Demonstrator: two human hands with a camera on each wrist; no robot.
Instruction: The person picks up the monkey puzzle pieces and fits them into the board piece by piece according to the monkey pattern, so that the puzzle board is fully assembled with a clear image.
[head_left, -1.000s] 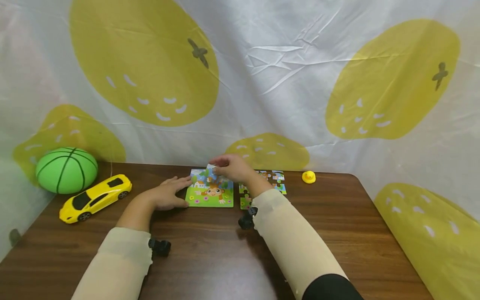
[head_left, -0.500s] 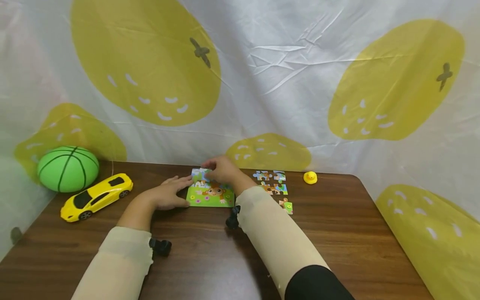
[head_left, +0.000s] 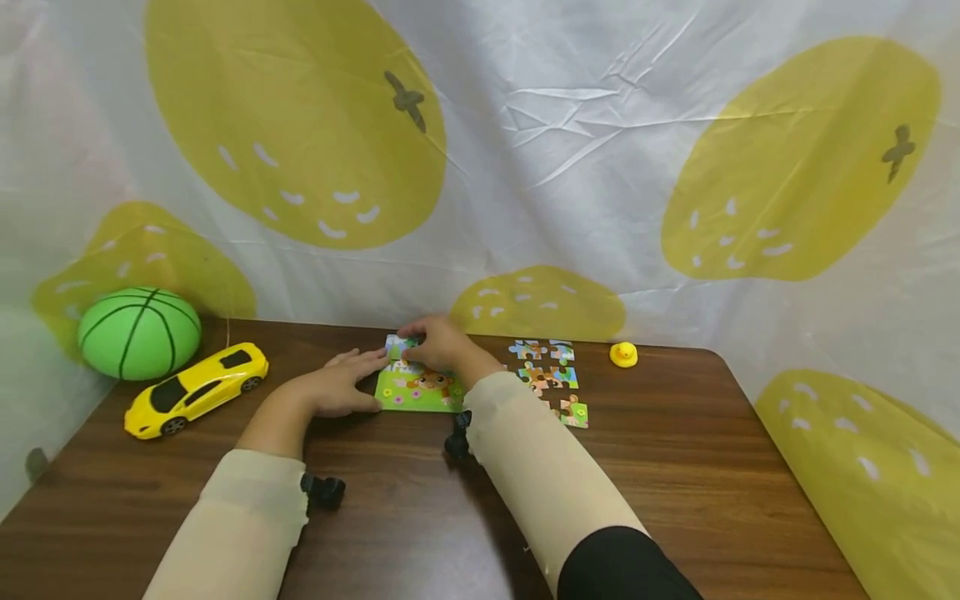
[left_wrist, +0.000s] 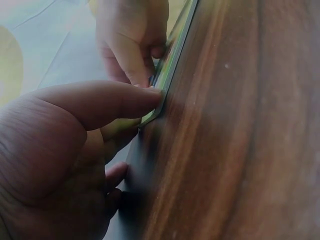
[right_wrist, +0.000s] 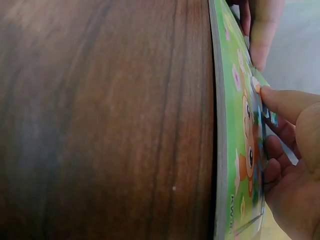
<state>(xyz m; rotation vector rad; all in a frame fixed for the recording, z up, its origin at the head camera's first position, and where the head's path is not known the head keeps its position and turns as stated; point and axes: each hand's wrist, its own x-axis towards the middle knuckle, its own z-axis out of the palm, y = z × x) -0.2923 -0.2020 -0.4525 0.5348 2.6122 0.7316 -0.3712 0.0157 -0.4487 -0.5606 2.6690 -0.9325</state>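
Observation:
A picture puzzle board (head_left: pixel 416 400) with a monkey, flowers and green grass lies near the back of the wooden table. My left hand (head_left: pixel 337 383) rests at its left side with fingers stretched out. In the left wrist view the left thumb (left_wrist: pixel 125 104) touches the board's near corner. At the board's upper left, my right hand (head_left: pixel 441 343) pinches a small jigsaw piece (right_wrist: pixel 273 119) between thumb and fingers, right against the board's surface. In the head view the right hand covers the board's upper right part.
Right of the board lie several loose jigsaw pieces (head_left: pixel 551 379), partly behind the right sleeve. A yellow rubber duck (head_left: pixel 623 355) sits farther right. On the left are a yellow toy car (head_left: pixel 197 390) and a green ball (head_left: pixel 139 333). A fruit-print curtain (head_left: pixel 480 208) hangs behind the table.
My right hand has carried the jigsaw piece left and down onto the board's upper left, baring more of the loose pieces. The left hand has stayed at the board's side.

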